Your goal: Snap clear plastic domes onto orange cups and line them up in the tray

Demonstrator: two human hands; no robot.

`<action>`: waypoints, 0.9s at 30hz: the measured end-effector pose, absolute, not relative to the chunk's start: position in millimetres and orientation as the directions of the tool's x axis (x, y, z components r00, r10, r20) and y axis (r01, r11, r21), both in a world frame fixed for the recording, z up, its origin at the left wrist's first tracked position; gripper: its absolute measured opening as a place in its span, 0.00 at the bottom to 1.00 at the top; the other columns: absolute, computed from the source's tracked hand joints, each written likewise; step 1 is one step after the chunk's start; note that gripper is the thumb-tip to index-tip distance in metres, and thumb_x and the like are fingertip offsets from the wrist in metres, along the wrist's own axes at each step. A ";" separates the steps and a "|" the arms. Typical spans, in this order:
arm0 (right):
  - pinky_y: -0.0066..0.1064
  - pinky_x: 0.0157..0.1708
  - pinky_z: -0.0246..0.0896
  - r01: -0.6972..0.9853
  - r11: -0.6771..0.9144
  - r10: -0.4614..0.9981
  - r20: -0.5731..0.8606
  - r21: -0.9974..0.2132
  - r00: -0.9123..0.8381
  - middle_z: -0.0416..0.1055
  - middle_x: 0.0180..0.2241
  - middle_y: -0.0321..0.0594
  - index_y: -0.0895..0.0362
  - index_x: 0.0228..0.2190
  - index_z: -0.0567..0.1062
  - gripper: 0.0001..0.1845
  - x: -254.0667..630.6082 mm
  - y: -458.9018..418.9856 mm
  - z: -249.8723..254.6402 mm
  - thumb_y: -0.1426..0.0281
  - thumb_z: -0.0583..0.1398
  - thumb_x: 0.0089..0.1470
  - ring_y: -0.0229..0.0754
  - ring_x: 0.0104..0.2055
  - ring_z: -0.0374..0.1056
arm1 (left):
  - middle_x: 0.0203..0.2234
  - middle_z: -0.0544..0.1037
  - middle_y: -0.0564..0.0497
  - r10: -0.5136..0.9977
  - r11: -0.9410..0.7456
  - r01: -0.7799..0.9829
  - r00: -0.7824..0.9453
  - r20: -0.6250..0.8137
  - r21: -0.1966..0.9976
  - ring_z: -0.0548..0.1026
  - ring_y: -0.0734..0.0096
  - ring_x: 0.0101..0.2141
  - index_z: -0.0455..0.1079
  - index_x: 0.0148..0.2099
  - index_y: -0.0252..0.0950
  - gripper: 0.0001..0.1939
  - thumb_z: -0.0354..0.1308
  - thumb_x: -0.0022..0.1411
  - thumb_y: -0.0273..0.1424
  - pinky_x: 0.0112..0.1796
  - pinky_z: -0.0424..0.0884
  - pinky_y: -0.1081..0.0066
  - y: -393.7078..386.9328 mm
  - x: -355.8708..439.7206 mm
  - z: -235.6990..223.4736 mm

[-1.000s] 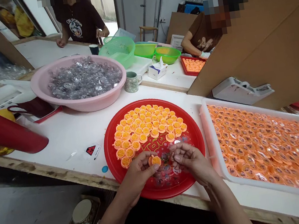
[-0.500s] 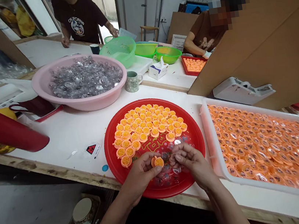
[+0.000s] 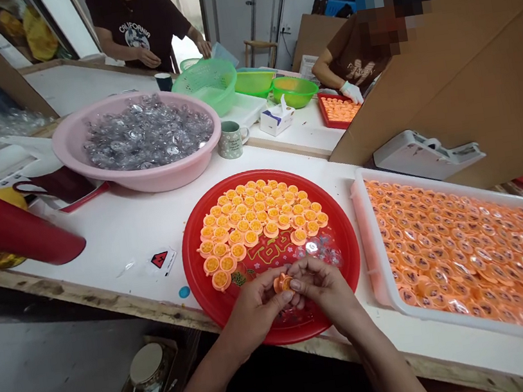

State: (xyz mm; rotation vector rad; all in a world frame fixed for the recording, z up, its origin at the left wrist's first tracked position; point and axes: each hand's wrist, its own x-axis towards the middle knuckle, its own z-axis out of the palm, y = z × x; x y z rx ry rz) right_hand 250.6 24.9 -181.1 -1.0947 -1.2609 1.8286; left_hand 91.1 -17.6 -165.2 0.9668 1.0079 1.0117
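My left hand (image 3: pixel 257 309) and my right hand (image 3: pixel 323 286) meet over the near part of a round red tray (image 3: pixel 346 242). Together they pinch one small orange cup (image 3: pixel 283 282) between the fingertips. The right fingers press on top of it, possibly with a clear lid that I cannot make out. Several filled orange cups (image 3: pixel 259 216) lie in rows across the far half of the tray. A few clear round lids (image 3: pixel 320 247) lie loose on the tray just beyond my right hand.
A white tray (image 3: pixel 372 258) packed with sealed orange cups stands at the right. A pink basin (image 3: pixel 142 180) of clear lids is at back left, a mug (image 3: pixel 231 140) beside it. A red cylinder (image 3: pixel 8 228) lies at left. Two people work at the far tables.
My hands have closed together, the right fingers coming onto the orange cup held by the left. The person at the back right has reached a gloved hand to a red tray.
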 end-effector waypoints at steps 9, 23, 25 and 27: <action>0.30 0.31 0.69 -0.031 -0.168 0.946 -0.153 -0.985 -0.286 0.73 0.26 0.34 0.55 0.30 0.73 0.07 249.9 9.3 -184.8 0.67 0.66 0.51 0.38 0.28 0.71 | 0.49 0.78 0.44 0.999 0.000 0.165 0.034 -0.005 0.986 0.75 0.60 0.50 0.72 0.55 0.36 0.19 0.54 0.61 0.27 0.54 0.68 0.60 -23.4 100.3 -173.8; 0.27 0.30 0.65 0.193 0.310 0.947 0.285 -0.931 -0.149 0.72 0.27 0.33 0.53 0.28 0.76 0.04 252.6 -5.0 -175.3 0.74 0.65 0.52 0.37 0.29 0.69 | 0.45 0.79 0.49 0.996 -0.075 -0.014 0.044 0.076 0.997 0.77 0.65 0.47 0.72 0.50 0.40 0.16 0.56 0.60 0.23 0.46 0.75 0.71 -31.4 97.3 -163.6; 0.26 0.29 0.64 0.208 0.325 0.943 0.297 -0.923 -0.152 0.72 0.26 0.32 0.53 0.28 0.76 0.05 252.9 -6.2 -174.8 0.74 0.65 0.52 0.36 0.28 0.68 | 0.45 0.79 0.49 0.994 -0.109 0.010 0.026 0.109 0.994 0.77 0.66 0.47 0.72 0.50 0.40 0.16 0.55 0.61 0.23 0.45 0.75 0.72 -31.7 97.0 -164.4; 0.26 0.29 0.64 0.215 0.315 0.945 0.286 -0.924 -0.155 0.72 0.26 0.32 0.53 0.28 0.75 0.05 253.1 -6.8 -175.9 0.74 0.64 0.53 0.36 0.28 0.68 | 0.45 0.79 0.49 0.991 -0.133 0.044 0.021 0.132 0.990 0.77 0.67 0.46 0.72 0.51 0.40 0.16 0.55 0.62 0.23 0.45 0.75 0.72 -31.1 96.2 -164.4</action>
